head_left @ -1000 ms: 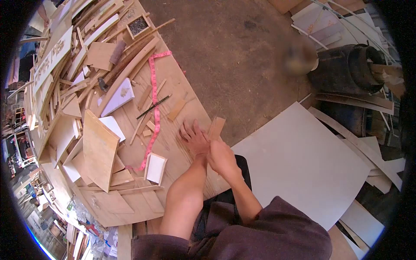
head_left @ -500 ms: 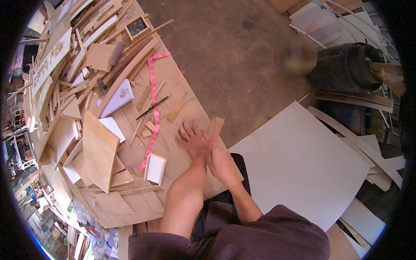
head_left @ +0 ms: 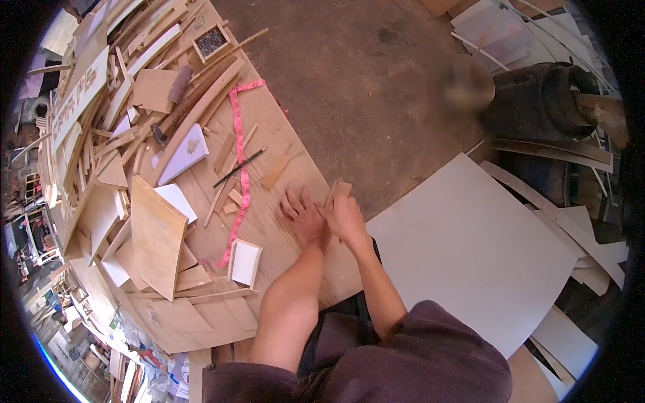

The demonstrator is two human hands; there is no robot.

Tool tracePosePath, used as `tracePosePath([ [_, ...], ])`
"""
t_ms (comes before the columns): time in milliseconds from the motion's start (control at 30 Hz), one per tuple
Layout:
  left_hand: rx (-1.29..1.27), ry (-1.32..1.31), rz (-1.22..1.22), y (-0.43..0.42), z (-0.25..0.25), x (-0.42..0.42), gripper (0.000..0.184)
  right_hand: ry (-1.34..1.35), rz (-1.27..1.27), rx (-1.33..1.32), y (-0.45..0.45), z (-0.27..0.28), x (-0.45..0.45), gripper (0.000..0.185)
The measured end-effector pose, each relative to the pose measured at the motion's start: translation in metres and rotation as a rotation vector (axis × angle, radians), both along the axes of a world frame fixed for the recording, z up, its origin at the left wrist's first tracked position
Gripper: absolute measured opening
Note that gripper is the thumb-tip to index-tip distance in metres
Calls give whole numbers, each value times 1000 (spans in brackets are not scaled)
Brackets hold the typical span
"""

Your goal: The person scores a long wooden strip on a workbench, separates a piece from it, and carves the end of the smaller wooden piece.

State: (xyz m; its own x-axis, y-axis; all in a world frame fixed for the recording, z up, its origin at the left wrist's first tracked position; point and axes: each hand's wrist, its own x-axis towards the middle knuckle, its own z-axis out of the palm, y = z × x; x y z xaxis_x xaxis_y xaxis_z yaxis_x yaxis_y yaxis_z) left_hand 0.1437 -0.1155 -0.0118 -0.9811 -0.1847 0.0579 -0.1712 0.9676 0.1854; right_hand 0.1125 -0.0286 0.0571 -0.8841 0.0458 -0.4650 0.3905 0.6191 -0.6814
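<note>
On the wooden tabletop (head_left: 269, 248), near its right edge, my left hand (head_left: 306, 218) lies flat with its fingers spread. Close beside it, my right hand (head_left: 346, 218) is closed, its fingers curled down; what it grips is hidden. A small wood piece (head_left: 340, 189) sticks out just past the right hand's knuckles. Left of my hands are a short wood strip (head_left: 275, 170), a dark pencil (head_left: 240, 168) and a pink measuring tape (head_left: 244, 195). A small framed white piece (head_left: 245, 262) sits lower left.
Wood offcuts (head_left: 101, 141) are heaped along the table's left side, with a box of nails (head_left: 211, 41) at the top. A large white sheet (head_left: 470, 248) lies to the right. Beyond it stands a black drum (head_left: 537, 101).
My right hand slid down toward me along the table edge, then moved back up to the wood piece. My left hand has stayed nearly in place.
</note>
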Motion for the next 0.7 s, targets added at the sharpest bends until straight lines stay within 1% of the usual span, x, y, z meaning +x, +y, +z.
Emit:
tracePosePath([
  [67,-27,35,3,-2,-9,-2,46,-23,-25,90,-2,-4,-10,53],
  [133,-40,44,-24,-4,-12,2,47,-40,-27,57,-6,25,-3,55],
  [233,20,-54,1,2,10,-1,48,-117,40,57,-9,61,30,51],
  [267,23,-52,-3,3,10,-1,48,-115,37,60,-6,61,29,51],
  [333,57,-42,12,3,8,-1,50,9,69,-34,0,58,22,54],
  [367,56,-39,13,1,0,0,50,13,70,-34,1,41,13,54],
  [400,19,5,7,-1,-13,2,51,-10,59,30,2,14,1,54],
  [433,-16,47,3,-1,-16,3,52,-34,49,95,2,6,-7,54],
  [467,-17,48,3,-1,-19,6,52,-33,49,95,3,3,-2,54],
  [567,-27,71,-5,-2,-10,0,49,-131,10,-11,-4,34,5,53],
  [600,27,26,13,0,1,-1,48,-15,-15,-10,-8,55,19,53],
  [633,83,-22,28,3,7,0,47,-45,33,9,-6,61,26,55],
  [667,88,-27,19,5,7,1,47,-73,82,28,-3,67,33,56],
  [700,74,-21,19,5,7,1,46,-74,71,31,0,59,33,56],
])
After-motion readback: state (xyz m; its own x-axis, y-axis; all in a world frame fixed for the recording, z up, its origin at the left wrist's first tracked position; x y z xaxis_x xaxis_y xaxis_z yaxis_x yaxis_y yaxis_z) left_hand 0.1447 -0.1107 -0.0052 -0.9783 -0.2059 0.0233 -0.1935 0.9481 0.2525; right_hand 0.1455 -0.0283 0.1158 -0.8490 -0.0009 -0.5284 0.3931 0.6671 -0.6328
